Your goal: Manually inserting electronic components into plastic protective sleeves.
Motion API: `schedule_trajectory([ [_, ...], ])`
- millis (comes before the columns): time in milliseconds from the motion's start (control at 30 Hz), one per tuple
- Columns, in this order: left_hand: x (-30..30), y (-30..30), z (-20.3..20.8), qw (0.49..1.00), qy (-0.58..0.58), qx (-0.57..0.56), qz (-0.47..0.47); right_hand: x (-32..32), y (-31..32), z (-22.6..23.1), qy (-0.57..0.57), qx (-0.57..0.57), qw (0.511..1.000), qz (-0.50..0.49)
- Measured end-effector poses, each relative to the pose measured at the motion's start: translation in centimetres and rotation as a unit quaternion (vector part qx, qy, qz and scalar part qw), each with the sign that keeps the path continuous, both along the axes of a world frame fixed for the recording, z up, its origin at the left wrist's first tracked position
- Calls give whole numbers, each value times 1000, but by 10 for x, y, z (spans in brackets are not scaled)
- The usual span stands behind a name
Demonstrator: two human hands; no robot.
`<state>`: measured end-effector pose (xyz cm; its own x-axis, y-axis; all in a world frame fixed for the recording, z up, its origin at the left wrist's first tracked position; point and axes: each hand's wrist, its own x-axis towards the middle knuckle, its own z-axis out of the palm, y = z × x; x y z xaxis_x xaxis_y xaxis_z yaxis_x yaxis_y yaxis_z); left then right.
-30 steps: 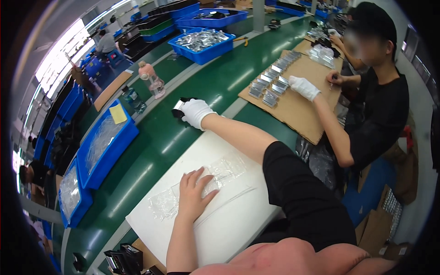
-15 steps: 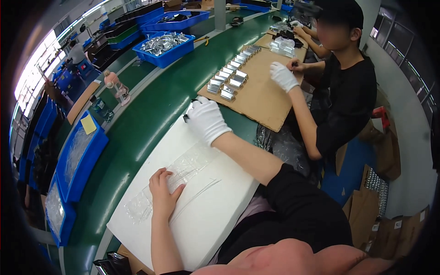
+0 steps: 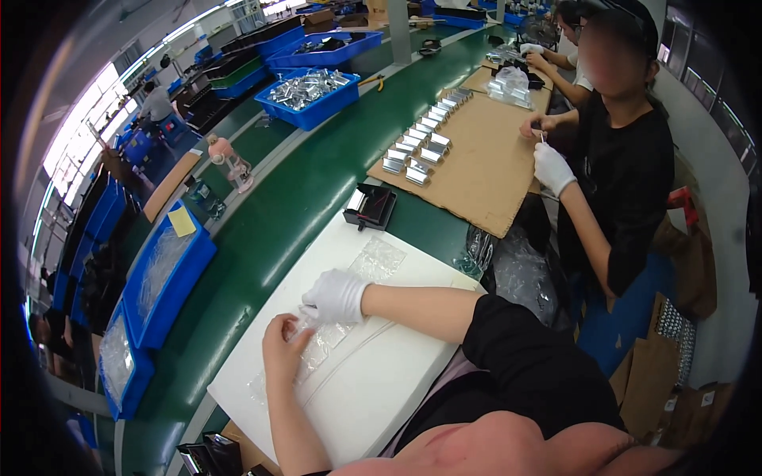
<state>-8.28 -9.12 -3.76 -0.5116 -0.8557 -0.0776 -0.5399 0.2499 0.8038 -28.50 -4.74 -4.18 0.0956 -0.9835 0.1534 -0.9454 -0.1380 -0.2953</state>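
Observation:
My bare left hand (image 3: 284, 347) rests on a white board (image 3: 397, 373) and pinches the edge of a clear plastic bag (image 3: 321, 345) lying flat on it. My right hand (image 3: 336, 296), in a white glove, meets it at the same spot and grips the same bag. A second clear bag (image 3: 378, 259) lies further up the board. A small black device (image 3: 370, 206) stands just past the board's far edge.
A green conveyor belt (image 3: 278, 214) runs alongside. Blue bins (image 3: 163, 274) line the left; another blue bin (image 3: 311, 89) holds metal parts. A brown cardboard sheet (image 3: 468, 163) carries rows of small silver parts. A person in black (image 3: 623, 166) works at the right.
My gloved right hand has drawn back from the black device to the bag beside my left hand. The view has shifted, and my left hand now pinches the bag's edge.

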Motion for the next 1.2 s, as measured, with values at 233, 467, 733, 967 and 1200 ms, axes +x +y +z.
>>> schedule_trajectory([
  [233,11,-17,-13,996,67,55,2,-15,-15,-21,-129,-47,989,50],
  [467,2,-9,-19,997,71,-27,4,-11,-17,-21,-81,-93,990,72],
  [733,-1,-16,-27,952,-25,-296,-77,-12,-22,-4,82,-55,994,38],
  [967,-3,-5,-16,975,17,-212,-61,-59,54,177,-453,-399,794,-69],
  [1200,-35,-6,-1,966,62,-240,-78,-127,8,245,-537,-462,663,-240],
])
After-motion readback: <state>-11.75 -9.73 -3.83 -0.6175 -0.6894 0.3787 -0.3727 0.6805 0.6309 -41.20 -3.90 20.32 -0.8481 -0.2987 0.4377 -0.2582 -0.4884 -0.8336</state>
